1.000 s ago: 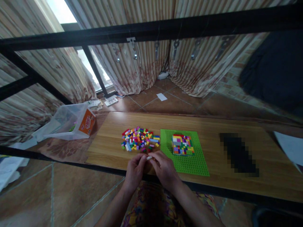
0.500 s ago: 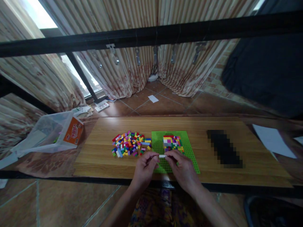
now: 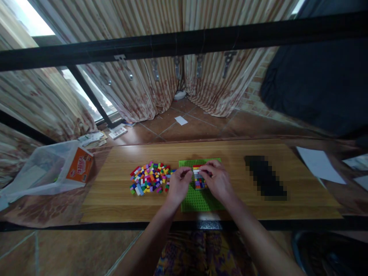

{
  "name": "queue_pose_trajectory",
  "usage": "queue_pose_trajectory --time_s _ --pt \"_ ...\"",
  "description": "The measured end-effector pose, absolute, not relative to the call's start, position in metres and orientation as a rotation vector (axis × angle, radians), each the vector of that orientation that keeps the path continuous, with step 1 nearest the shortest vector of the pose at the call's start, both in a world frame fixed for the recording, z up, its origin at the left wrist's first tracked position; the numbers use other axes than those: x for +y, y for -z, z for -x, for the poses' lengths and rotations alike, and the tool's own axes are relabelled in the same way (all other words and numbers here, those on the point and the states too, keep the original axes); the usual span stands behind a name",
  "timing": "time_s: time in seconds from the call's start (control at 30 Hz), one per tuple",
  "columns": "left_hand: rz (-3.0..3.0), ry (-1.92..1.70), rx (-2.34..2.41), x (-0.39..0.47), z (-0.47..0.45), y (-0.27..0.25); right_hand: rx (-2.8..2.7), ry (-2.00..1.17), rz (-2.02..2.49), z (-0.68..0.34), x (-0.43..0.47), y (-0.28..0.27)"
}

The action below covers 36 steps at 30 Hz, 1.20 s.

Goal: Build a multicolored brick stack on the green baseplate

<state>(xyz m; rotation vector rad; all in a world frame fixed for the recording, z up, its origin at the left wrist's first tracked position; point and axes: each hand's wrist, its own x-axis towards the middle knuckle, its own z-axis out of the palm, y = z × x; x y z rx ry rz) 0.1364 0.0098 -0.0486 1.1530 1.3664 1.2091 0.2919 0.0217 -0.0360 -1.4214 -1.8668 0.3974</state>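
Clearly the boldest lettering is at the left of the frame, where pale characters fill an orange label point(image 3: 79, 165) on the end of a clear plastic bin point(image 3: 48, 168); they are too small to read with certainty. Dark print also marks a white booklet point(image 3: 117, 132) on the floor further up, likewise too fine to read. Near the middle of the frame, a block of multicoloured bricks point(image 3: 199, 182) sits on a green baseplate point(image 3: 193, 202), which lies on the wood-grain surface point(image 3: 115, 205). The right hand point(image 3: 217, 179) reaches over the block and hides its right part, fingers bent and narrow at its upper edge; whether they grip a brick cannot be told. The left hand point(image 3: 178, 187) is at the baseplate's left edge, thumb and forefinger close together, their contents unclear, and it blocks the right end of a loose brick pile point(image 3: 149, 178). Right of centre lies a dark, pixelated object point(image 3: 266, 178), with a white sheet point(image 3: 320, 165) beyond it. Across the upper frame, a black bar point(image 3: 138, 46) with metal hooks point(image 3: 155, 70) crosses in front of striped curtains point(image 3: 155, 19).
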Motion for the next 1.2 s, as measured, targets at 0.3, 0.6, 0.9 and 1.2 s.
queue_pose_trajectory --time_s 0.3,0.6,0.9,1.2 --pt "-1.171 -1.248 1.403 0.017 -0.144 0.052 -1.676 -0.501 1.485 -0.293 0.018 0.034" --pt "-1.124 -1.265 1.418 0.019 -0.146 0.054 -1.592 -0.547 1.468 -0.290 0.019 0.032" --pt "-0.990 -1.270 1.371 0.023 -0.150 0.053 -1.485 -0.630 1.527 -0.289 0.029 0.036" --pt "-0.980 -1.278 1.372 0.025 -0.152 0.055 -1.504 -0.636 1.499 -0.289 0.032 0.040"
